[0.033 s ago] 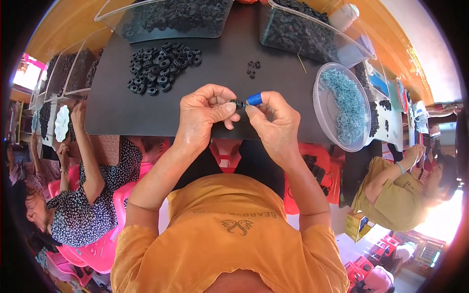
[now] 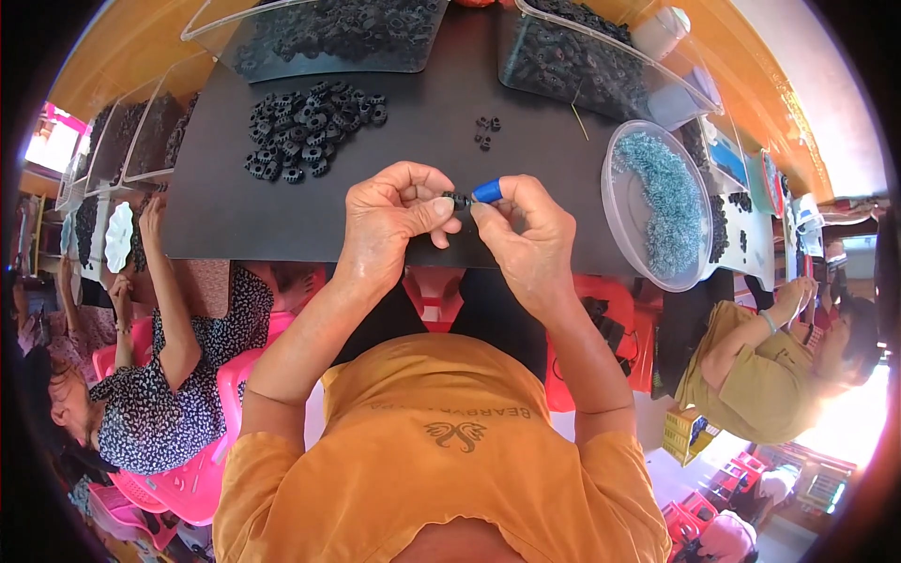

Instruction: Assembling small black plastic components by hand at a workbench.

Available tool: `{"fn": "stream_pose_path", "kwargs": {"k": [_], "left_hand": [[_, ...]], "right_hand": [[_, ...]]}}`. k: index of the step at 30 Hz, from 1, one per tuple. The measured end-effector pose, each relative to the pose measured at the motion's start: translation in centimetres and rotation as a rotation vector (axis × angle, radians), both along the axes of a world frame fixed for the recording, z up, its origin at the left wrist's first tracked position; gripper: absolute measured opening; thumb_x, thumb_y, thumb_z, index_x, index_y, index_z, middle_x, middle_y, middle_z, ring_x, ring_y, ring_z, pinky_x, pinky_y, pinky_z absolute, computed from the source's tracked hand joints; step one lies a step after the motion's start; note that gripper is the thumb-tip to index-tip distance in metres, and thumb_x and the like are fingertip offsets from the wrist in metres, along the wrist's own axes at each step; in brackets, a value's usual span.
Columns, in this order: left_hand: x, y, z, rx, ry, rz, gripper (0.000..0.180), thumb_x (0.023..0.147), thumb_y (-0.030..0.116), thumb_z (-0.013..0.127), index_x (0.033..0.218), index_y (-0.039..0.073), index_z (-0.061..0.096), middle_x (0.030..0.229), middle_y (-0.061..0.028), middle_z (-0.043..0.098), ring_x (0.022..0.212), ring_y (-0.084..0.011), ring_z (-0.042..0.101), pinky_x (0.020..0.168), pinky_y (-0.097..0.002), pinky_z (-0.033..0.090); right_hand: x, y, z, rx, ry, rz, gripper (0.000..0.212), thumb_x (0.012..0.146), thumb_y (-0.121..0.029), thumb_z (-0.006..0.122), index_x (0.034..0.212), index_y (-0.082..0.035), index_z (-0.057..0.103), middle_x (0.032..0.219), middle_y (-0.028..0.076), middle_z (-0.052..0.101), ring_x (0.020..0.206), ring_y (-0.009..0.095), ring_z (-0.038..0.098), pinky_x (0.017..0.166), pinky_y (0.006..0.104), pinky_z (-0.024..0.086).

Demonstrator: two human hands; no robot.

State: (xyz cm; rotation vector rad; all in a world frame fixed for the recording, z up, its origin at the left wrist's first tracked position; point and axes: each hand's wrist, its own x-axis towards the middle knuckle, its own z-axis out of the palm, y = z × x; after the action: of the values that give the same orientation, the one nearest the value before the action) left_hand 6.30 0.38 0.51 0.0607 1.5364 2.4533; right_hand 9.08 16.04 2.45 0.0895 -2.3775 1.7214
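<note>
Above the table's near edge, my left hand [image 2: 399, 216] pinches a small black plastic part [image 2: 456, 201] between thumb and fingers. My right hand [image 2: 527, 230] closes thumb and index finger at the right end of that same part. A blue finger cover [image 2: 487, 191] wraps the right index fingertip. Whatever else may sit between the right fingertips is too small to make out. Beyond my left hand lies a pile of similar black parts [image 2: 310, 129]. Several smaller black pieces [image 2: 485, 133] rest beyond my right hand.
Clear bins of black parts [image 2: 343, 38] [image 2: 572, 61] stand along the dark table's [image 2: 422, 113] far side. At right, a round clear tray [image 2: 619, 220] holds small pale-blue pieces [image 2: 662, 211]. A thin yellowish stick [image 2: 581, 122] lies near it. Other people sit to the left and right.
</note>
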Motion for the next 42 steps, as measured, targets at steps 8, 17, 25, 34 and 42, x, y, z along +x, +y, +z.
{"fn": "stream_pose_path", "kwargs": {"k": [8, 17, 25, 34, 42], "left_hand": [[0.4, 0.2, -0.9, -0.027, 0.055, -0.014, 0.015, 0.084, -0.002, 0.063, 0.099, -0.004, 0.062, 0.076, -0.0048, 0.061, 0.063, -0.0109, 0.061, 0.053, -0.0207, 0.049], [0.5, 0.5, -1.1, 0.009, 0.060, 0.024, 0.011, 0.086, -0.002, 0.060, 0.097, -0.004, 0.061, 0.075, -0.0041, 0.061, 0.061, -0.0090, 0.056, 0.056, -0.0205, 0.047], [-0.1, 0.1, -1.8, 0.039, 0.064, 0.069, 0.011, 0.087, 0.002, 0.062, 0.097, -0.002, 0.061, 0.078, -0.0028, 0.059, 0.064, -0.0092, 0.058, 0.056, -0.0204, 0.047], [-0.3, -0.2, -2.1, 0.053, 0.095, 0.073, 0.013, 0.087, 0.004, 0.063, 0.099, -0.002, 0.061, 0.079, -0.0022, 0.058, 0.066, -0.0091, 0.059, 0.057, -0.0205, 0.047], [-0.1, -0.1, -2.2, 0.044, 0.104, 0.074, 0.014, 0.087, 0.003, 0.063, 0.099, -0.002, 0.062, 0.079, -0.0023, 0.059, 0.065, -0.0088, 0.058, 0.057, -0.0204, 0.047]], "right_hand": [[-0.8, 0.1, -0.3, 0.470, 0.517, 0.100, 0.019, 0.069, 0.006, 0.063, 0.084, -0.001, 0.053, 0.076, 0.014, 0.052, 0.066, 0.031, 0.048, 0.059, 0.0397, 0.041], [-1.2, -0.7, -0.4, 0.719, 0.670, 0.108, 0.019, 0.069, -0.002, 0.061, 0.086, 0.002, 0.056, 0.073, 0.013, 0.051, 0.067, 0.029, 0.049, 0.058, 0.0404, 0.041], [-6.6, 1.7, -1.9, 0.856, 0.346, -0.177, 0.019, 0.071, -0.015, 0.072, 0.080, -0.002, 0.061, 0.079, 0.013, 0.054, 0.078, 0.031, 0.051, 0.068, 0.0419, 0.043], [-7.6, 1.0, -3.2, 0.995, 0.354, -0.157, 0.017, 0.070, -0.014, 0.072, 0.078, -0.002, 0.062, 0.080, 0.013, 0.055, 0.082, 0.031, 0.051, 0.072, 0.0414, 0.041], [-7.4, 0.9, -2.9, 0.886, 0.316, -0.149, 0.015, 0.071, -0.010, 0.069, 0.079, -0.002, 0.060, 0.081, 0.014, 0.055, 0.083, 0.031, 0.051, 0.073, 0.0413, 0.041]]}}
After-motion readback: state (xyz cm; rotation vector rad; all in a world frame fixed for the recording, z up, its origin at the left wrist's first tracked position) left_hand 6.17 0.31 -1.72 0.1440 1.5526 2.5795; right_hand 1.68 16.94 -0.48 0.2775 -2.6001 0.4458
